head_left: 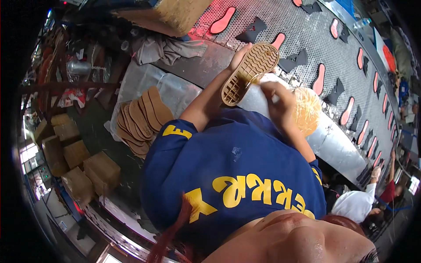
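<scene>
My left hand (239, 57) is closed round the edge of a tan shoe sole (256, 59), held tilted above my lap. Its ribbed face, a grid at one end and wavy lines at the other, is turned up toward me. At the sole's middle, my right hand (279, 100) is blurred by motion, its fingers drawn together on a yellowish brush-like tool (251, 80). The tool's tip is over the ribs; whether it touches them I cannot tell. Beside my right wrist is a round yellow container top (308, 111) crossed by pale strands.
Pink insoles (319, 79) and black shoe-upper pieces (337, 91) lie on a mesh conveyor (302, 44). Brown sole-shaped sheets (142, 115) are piled at left, beside a grey cloth (169, 50). Cardboard boxes (101, 173) stand lower left. A person in white (353, 205) is at right.
</scene>
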The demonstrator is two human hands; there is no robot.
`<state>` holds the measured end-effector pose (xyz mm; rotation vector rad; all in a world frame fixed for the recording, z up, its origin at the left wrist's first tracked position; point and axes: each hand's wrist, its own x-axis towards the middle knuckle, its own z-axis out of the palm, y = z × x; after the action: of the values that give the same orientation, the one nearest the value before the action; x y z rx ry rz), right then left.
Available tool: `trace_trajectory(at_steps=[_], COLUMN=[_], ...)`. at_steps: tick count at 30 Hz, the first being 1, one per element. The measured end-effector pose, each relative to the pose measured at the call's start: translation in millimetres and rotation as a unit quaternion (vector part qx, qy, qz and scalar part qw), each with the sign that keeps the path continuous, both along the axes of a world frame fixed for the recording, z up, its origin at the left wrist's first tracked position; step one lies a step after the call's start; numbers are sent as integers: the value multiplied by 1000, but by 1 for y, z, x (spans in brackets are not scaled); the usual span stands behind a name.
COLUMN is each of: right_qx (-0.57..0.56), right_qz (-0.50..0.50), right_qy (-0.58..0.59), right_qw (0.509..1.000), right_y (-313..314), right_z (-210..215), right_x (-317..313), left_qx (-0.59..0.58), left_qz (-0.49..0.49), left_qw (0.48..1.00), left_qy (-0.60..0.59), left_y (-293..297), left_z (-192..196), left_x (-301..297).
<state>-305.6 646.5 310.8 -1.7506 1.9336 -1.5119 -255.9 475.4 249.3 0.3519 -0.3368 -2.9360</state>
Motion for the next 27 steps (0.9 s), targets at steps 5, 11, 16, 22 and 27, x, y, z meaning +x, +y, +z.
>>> trace_trajectory(at_steps=[5,11,16,22,27], right_qx=[96,-199,-172,-211,-236], right_qz=[34,-166,-281,-362,-380], right_qy=[-198,-339,-384,-438,-438], right_qw=[975,905,862,795,780], right_y=[-3,-3,79,173,178], right_z=[-6,-34,-70,-92,-99], right_x=[-11,-63,-69,-55,-61], left_qx=[-2,15,79,106,36], left_qz=[-2,-67,134,130,152], left_qw=[1000,978,987,986,987], left_qy=[-2,195,38,-22,36], left_y=[-2,-8,-20,-40,-113], left_z=[-22,-40,-109,-154,-46], left_x=[-4,5,7,-1,-112])
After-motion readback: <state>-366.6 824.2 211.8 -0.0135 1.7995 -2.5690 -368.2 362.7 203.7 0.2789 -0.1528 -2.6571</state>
